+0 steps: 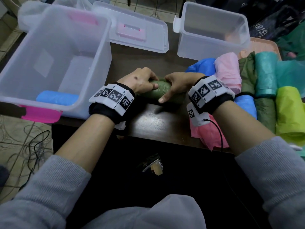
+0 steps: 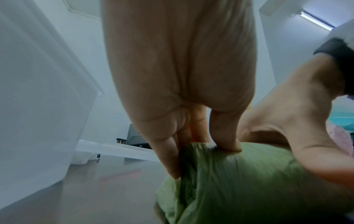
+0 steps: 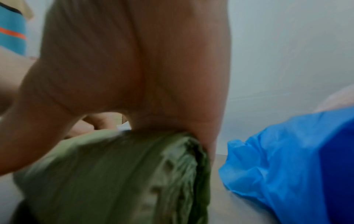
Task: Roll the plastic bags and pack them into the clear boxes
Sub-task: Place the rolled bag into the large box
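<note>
Left hand point(image 1: 142, 80): it is curling over the left end of the olive-green bag roll point(image 1: 162, 93), its fingers point(image 2: 166, 153) bunching the gathered plastic at that end and the thumb pressing on top.
Right hand point(image 1: 177, 85): it is gripping the right part of the roll, fingers wrapped over the far side and the thumb lying along the near face.
Where the roll is: it is lying on the dark desk point(image 1: 148, 123), between the large clear box point(image 1: 105, 52) on the left and the pile of loose and rolled bags point(image 1: 265, 75) on the right.
Long axis: the roll is lying flat, running left to right across the person's front, its crumpled ends pointing toward the large box and toward the blue bag point(image 3: 287, 159) just beside it.
Risk of unrolling: thin plastic is springy, so easing either grip during the lift is likely to let the outer layers loosen.
Risk at the ends: the gathered ends are looking loose, so they could fan out and catch on the box rim.
Risk of fit: a blue roll point(image 1: 57, 97) is already lying along the near wall of the large box, so a roll brought in crosswise may be sitting on top of it rather than beside it.
Second box: the smaller clear box point(image 1: 212, 30) is standing well apart at the back right.
</note>
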